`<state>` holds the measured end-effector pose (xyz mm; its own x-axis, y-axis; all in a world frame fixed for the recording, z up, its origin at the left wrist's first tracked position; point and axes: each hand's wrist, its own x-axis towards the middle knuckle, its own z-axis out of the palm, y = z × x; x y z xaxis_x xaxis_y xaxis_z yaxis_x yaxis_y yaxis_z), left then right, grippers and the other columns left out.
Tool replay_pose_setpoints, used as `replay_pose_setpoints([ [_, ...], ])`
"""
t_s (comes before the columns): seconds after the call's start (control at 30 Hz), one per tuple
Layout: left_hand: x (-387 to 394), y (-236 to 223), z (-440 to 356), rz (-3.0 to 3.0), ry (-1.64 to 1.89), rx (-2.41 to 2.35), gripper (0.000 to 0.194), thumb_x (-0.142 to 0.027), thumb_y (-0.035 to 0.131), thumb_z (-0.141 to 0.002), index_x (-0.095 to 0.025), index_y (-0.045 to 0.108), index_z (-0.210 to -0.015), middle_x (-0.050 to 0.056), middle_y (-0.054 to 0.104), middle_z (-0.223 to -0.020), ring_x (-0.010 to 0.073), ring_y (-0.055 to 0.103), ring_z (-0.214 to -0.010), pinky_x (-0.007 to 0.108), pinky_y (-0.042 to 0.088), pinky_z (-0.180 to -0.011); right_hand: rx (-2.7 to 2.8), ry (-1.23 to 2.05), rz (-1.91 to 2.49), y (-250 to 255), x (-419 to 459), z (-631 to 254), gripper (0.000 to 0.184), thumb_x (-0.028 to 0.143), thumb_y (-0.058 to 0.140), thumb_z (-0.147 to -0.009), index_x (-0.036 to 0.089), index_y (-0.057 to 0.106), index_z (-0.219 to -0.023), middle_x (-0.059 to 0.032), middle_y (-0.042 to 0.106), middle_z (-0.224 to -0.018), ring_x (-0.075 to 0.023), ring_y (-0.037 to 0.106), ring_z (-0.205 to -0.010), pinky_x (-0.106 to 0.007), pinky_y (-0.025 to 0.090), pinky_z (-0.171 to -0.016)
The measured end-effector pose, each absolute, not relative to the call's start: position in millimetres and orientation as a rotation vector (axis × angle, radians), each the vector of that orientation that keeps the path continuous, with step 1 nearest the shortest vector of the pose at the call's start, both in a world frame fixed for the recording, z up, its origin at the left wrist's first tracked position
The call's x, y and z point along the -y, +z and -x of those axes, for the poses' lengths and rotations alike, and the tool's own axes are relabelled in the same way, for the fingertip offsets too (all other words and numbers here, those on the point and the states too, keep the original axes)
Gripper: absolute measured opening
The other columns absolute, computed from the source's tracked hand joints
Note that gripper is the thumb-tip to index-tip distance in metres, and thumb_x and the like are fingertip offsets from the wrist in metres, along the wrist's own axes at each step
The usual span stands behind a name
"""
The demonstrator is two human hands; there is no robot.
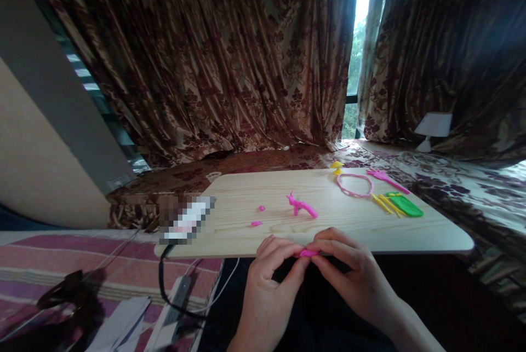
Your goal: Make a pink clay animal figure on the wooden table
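Between the fingertips of both hands is a small piece of pink modelling clay (308,253), held just over the table's near edge. My left hand (273,272) pinches its left end, and my right hand (349,264) pinches the other. Beyond them on the light wooden table (230,188) stands a pink clay figure (302,207) with a long thick tail-like part and short legs. To its left lie a little pink clay ball (262,208) and a small pink clay lump (256,224). The fingers partly cover the held piece.
On the table's right lie a pink twisted ring (355,185), a pink hand-shaped piece (386,179), yellow sticks (388,205), a green slab (405,205) and a yellow piece (337,167). A blurred-out device (189,220) with a black cable sits left. A power strip (175,303) lies below.
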<state>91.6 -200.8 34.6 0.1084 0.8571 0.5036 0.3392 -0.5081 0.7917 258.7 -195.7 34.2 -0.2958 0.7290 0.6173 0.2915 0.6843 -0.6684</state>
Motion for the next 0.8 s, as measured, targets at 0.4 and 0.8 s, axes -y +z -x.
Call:
replay_pose_setpoints([
  [0.4,201.3,33.8,-89.3,-1.780,1.330,-1.113,0.007,-0.025,0.063,-0.080,-0.021,0.068,-0.083,0.003,0.066,-0.085,0.0197,0.059,-0.086,0.028,0.043,-0.082,1.859,0.665,0.780,38.5,196.6,-258.9,0.018,0.018,0.052,-0.090,0.021,0.066,-0.101,-0.0040,0.063,-0.091,-0.0149,0.060,-0.084,-0.026,0.050,-0.074],
  [0.8,197.7,29.1,-87.2,-1.534,1.237,-1.097,0.016,-0.032,0.062,-0.081,-0.020,0.070,-0.089,0.003,0.070,-0.086,0.0196,0.060,-0.086,0.028,0.042,-0.083,1.839,0.650,0.850,37.1,193.3,-259.1,0.015,0.015,0.052,-0.089,0.021,0.066,-0.087,-0.0003,0.065,-0.081,-0.0128,0.060,-0.077,-0.024,0.047,-0.070],
])
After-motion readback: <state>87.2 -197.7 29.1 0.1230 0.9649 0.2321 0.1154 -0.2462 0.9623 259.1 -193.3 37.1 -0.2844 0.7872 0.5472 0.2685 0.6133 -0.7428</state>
